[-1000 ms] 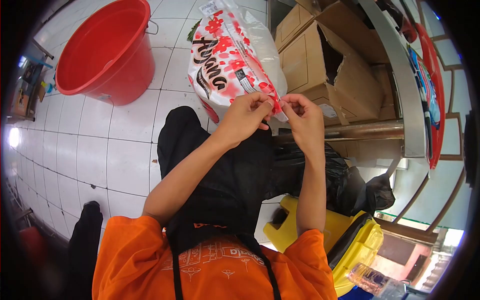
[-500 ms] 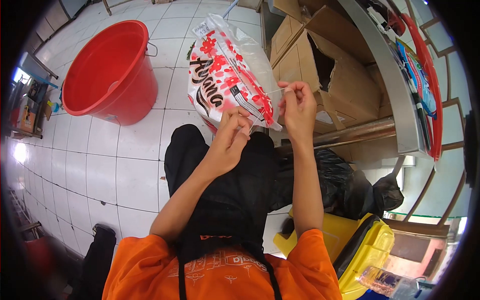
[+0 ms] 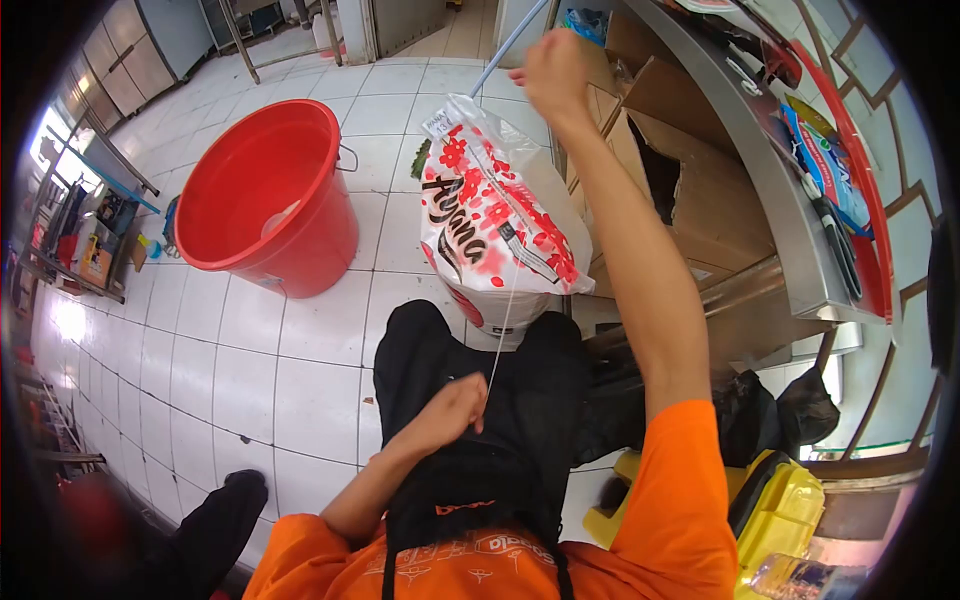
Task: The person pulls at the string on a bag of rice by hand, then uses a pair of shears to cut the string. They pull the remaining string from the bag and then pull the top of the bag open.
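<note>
A white plastic sack [image 3: 470, 200] printed with red flowers and "Ayana" stands between my knees, its top edge toward me. From that edge a white string [image 3: 507, 325] runs down, taut, to my left hand [image 3: 453, 410]. My left fingers are closed round the string, low above my lap. My right hand [image 3: 556, 75] is raised beyond the sack's far right side. Its fingers are curled shut and slightly blurred, so whatever they may hold cannot be made out. Below the printed sack, another white and red packed surface [image 3: 508, 310] shows.
A big red bucket [image 3: 335, 215] stands on the tiled floor to the left. Cardboard boxes [image 3: 715, 195] sit under a metal counter [image 3: 775, 185] on the right. A black plastic bag [image 3: 805, 410] and a yellow container [image 3: 785, 515] lie beside me. Someone's dark-clad leg [image 3: 215, 530] is at lower left.
My hands have moved apart. My left hand has drawn the string down toward my lap, while my right hand has gone up and away past the sack. The view has shifted.
</note>
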The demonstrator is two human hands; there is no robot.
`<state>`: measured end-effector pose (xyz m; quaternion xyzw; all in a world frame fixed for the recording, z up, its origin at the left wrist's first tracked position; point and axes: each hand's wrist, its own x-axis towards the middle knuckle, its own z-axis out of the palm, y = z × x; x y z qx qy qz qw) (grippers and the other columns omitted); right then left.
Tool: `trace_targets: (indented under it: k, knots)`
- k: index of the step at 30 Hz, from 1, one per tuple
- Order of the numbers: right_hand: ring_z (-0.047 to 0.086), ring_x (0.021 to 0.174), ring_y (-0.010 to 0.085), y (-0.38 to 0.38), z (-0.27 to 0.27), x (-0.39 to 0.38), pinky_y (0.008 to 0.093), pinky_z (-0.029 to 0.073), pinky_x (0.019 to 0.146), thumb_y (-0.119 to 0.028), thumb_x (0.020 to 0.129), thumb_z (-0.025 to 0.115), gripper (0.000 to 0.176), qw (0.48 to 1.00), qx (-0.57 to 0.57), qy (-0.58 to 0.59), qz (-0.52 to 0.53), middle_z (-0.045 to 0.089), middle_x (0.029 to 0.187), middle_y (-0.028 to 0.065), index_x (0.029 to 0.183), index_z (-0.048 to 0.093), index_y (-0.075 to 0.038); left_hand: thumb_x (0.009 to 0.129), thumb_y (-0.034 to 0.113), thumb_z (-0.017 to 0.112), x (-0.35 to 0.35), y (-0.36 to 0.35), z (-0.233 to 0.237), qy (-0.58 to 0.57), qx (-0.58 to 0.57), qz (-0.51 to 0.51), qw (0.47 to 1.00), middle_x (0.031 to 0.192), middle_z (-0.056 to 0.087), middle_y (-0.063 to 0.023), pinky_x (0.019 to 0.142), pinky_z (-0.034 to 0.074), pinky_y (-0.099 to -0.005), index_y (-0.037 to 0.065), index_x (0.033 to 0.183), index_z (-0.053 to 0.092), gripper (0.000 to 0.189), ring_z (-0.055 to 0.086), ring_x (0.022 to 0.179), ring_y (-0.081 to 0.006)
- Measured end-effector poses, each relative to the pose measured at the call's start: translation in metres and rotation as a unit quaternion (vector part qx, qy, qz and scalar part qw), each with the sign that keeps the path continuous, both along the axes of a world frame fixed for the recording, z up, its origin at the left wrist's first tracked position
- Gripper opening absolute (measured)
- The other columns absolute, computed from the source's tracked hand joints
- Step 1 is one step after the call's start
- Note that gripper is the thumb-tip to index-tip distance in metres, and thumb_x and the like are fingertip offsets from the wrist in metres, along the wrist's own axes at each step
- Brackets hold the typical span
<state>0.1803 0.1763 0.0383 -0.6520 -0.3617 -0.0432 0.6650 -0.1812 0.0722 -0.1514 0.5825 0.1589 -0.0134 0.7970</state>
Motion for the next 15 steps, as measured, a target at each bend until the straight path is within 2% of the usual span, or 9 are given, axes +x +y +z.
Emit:
trace_targets:
  k: [1, 3, 5, 7, 8, 9, 11, 13, 15]
  knots:
    - [0.068, 0.085, 0.0432, 0.012, -0.006, 0.004, 0.0530, 0.055, 0.074, -0.011, 0.093, 0.052, 0.018, 0.986, -0.110, -0.119, -0.033, 0.063, 0.089, 0.0271, 0.103, 0.044, 0.001, 0.095, 0.018, 0.042, -0.018, 0.000, -0.017, 0.034, 0.076, -0.035, 0.996, 0.069, 0.052, -0.0099, 0.063, 0.049, -0.0369, 0.005, 0.082, 0.048, 0.020, 0.057, 0.061, -0.0257]
    - [0.066, 0.088, 0.0459, 0.028, -0.020, 0.014, 0.0538, 0.054, 0.077, -0.009, 0.092, 0.052, 0.018, 0.969, -0.168, -0.176, -0.048, 0.063, 0.091, 0.0296, 0.105, 0.044, 0.001, 0.097, 0.018, 0.044, -0.059, 0.006, -0.031, 0.053, 0.342, -0.028, 0.938, 0.071, 0.060, -0.0231, 0.065, 0.052, -0.0468, -0.001, 0.087, 0.049, 0.022, 0.063, 0.071, -0.0430]
    - [0.065, 0.090, 0.0485, 0.040, -0.033, 0.017, 0.0545, 0.052, 0.080, -0.006, 0.090, 0.051, 0.019, 0.942, -0.223, -0.243, -0.056, 0.063, 0.093, 0.0321, 0.107, 0.045, 0.001, 0.093, 0.015, 0.054, -0.111, 0.023, -0.072, 0.247, 0.487, -0.008, 0.838, 0.082, 0.062, -0.0234, 0.067, 0.054, -0.0514, 0.001, 0.091, 0.057, 0.015, 0.066, 0.077, -0.0418]
    - [0.065, 0.091, 0.0451, 0.033, -0.052, 0.024, 0.0532, 0.051, 0.079, -0.002, 0.089, 0.051, 0.021, 0.867, -0.312, -0.387, -0.040, 0.066, 0.092, 0.0275, 0.109, 0.046, -0.002, 0.090, 0.012, 0.054, -0.175, 0.047, -0.104, 0.307, 0.564, -0.002, 0.767, 0.086, 0.060, -0.0257, 0.067, 0.054, -0.0523, -0.002, 0.085, 0.060, 0.016, 0.064, 0.074, -0.0455]
    - [0.066, 0.089, 0.0407, 0.030, -0.060, 0.038, 0.0485, 0.052, 0.077, -0.003, 0.088, 0.053, 0.018, 0.761, -0.350, -0.545, -0.027, 0.068, 0.091, 0.0213, 0.106, 0.050, -0.004, 0.090, 0.012, 0.054, -0.215, 0.056, -0.135, 0.353, 0.582, 0.032, 0.732, 0.089, 0.060, -0.0261, 0.067, 0.054, -0.0524, -0.003, 0.081, 0.060, 0.018, 0.064, 0.074, -0.0463]
    - [0.066, 0.089, 0.0407, 0.025, -0.055, 0.047, 0.0485, 0.052, 0.077, -0.003, 0.088, 0.053, 0.018, 0.760, -0.347, -0.548, -0.023, 0.068, 0.091, 0.0213, 0.106, 0.050, -0.004, 0.089, 0.011, 0.054, -0.252, 0.059, -0.169, 0.396, 0.597, 0.067, 0.694, 0.093, 0.060, -0.0265, 0.068, 0.054, -0.0526, -0.005, 0.077, 0.061, 0.021, 0.063, 0.074, -0.0472]
    - [0.064, 0.095, 0.0391, 0.009, -0.037, 0.064, 0.0467, 0.050, 0.082, -0.005, 0.089, 0.049, 0.025, 0.658, -0.400, -0.638, 0.023, 0.065, 0.102, 0.0217, 0.114, 0.052, -0.004, 0.091, 0.013, 0.054, -0.313, 0.040, -0.211, 0.450, 0.595, 0.178, 0.642, 0.095, 0.062, -0.0243, 0.073, 0.054, -0.0528, -0.008, 0.091, 0.061, 0.022, 0.065, 0.081, -0.0440]
    - [0.066, 0.081, 0.0348, 0.007, 0.010, 0.096, 0.0398, 0.052, 0.074, -0.007, 0.087, 0.058, 0.015, 0.604, -0.349, -0.715, -0.043, 0.066, 0.081, 0.0121, 0.102, 0.059, -0.004, 0.092, 0.014, 0.053, -0.379, 0.000, -0.268, 0.517, 0.563, 0.198, 0.613, 0.100, 0.063, -0.0238, 0.080, 0.052, -0.0538, -0.008, 0.108, 0.056, 0.027, 0.064, 0.089, -0.0429]
    - [0.068, 0.079, 0.0302, 0.003, 0.061, 0.121, 0.0392, 0.054, 0.081, -0.010, 0.094, 0.056, 0.021, 0.573, -0.275, -0.746, -0.198, 0.063, 0.072, 0.0088, 0.114, 0.059, -0.003, 0.093, 0.025, 0.052, -0.412, -0.030, -0.271, 0.684, 0.336, 0.099, 0.640, 0.129, 0.058, -0.0251, 0.097, 0.049, -0.0524, -0.004, 0.137, 0.046, 0.053, 0.057, 0.117, -0.0448]
